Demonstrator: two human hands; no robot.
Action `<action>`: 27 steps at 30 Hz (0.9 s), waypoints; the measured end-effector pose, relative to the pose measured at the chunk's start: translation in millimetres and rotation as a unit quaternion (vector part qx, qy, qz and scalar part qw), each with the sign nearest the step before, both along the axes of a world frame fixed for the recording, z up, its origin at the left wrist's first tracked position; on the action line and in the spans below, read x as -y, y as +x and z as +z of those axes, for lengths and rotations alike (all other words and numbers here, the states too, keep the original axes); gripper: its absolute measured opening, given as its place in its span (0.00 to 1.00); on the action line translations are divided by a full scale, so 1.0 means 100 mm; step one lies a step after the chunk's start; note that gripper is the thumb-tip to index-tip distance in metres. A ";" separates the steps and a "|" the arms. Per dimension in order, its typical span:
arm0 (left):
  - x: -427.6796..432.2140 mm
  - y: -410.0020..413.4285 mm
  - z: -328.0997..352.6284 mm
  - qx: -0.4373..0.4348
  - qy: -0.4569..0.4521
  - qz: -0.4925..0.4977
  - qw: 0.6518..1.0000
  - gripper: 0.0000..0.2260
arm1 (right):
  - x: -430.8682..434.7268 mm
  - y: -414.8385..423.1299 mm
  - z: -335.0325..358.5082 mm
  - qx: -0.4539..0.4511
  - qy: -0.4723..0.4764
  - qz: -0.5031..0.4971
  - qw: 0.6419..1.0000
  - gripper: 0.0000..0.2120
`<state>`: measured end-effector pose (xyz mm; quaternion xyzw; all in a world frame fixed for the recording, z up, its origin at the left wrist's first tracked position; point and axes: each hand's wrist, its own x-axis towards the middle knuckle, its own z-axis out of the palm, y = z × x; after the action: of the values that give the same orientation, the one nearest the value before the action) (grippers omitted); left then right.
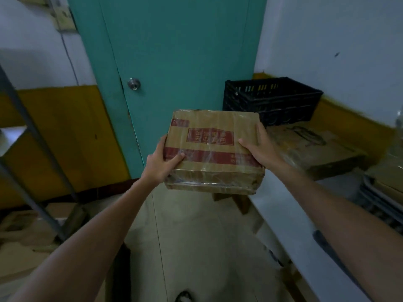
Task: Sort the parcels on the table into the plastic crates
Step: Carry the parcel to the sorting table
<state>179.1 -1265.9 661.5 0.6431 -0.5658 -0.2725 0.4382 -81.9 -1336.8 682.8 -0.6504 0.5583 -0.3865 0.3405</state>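
A brown cardboard parcel with red bands and clear tape hangs in the air in front of me, over the floor. My left hand grips its left near corner, and my right hand holds its right side. Behind the parcel, a black plastic crate stands at the far end of the white table, against the wall. Its inside is mostly hidden. A flat cardboard parcel lies on the table just in front of the crate.
A teal door with a round knob is straight ahead. A grey metal rack stands at the left with cardboard on the floor beneath. Stacked flat items sit at the table's right edge. Pale floor lies between rack and table.
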 end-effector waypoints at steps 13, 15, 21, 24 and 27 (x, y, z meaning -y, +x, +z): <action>2.15 0.57 0.56 -0.007 -0.038 -0.054 0.998 0.31 | 1.70 0.54 0.61 -0.021 -0.037 -0.093 0.995 0.36; 2.37 0.51 0.67 -0.004 -0.060 -0.063 0.996 0.31 | 1.84 0.49 0.74 -0.024 -0.050 -0.111 0.992 0.36; 2.96 0.19 1.00 -0.008 -0.102 -0.108 0.989 0.30 | 2.21 0.19 1.09 -0.037 -0.078 -0.158 0.984 0.38; 3.28 -0.06 1.16 -0.008 -0.127 -0.123 0.984 0.31 | 2.38 -0.05 1.25 -0.044 -0.096 -0.192 0.976 0.38; 3.62 -0.40 1.33 -0.026 -0.153 -0.153 0.976 0.30 | 2.53 -0.38 1.42 -0.048 -0.127 -0.227 0.964 0.38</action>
<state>139.2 -1628.2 794.4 0.4669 -0.6808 -0.2633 0.4992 -119.6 -1589.4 824.9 -0.5625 0.6533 -0.4895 0.1312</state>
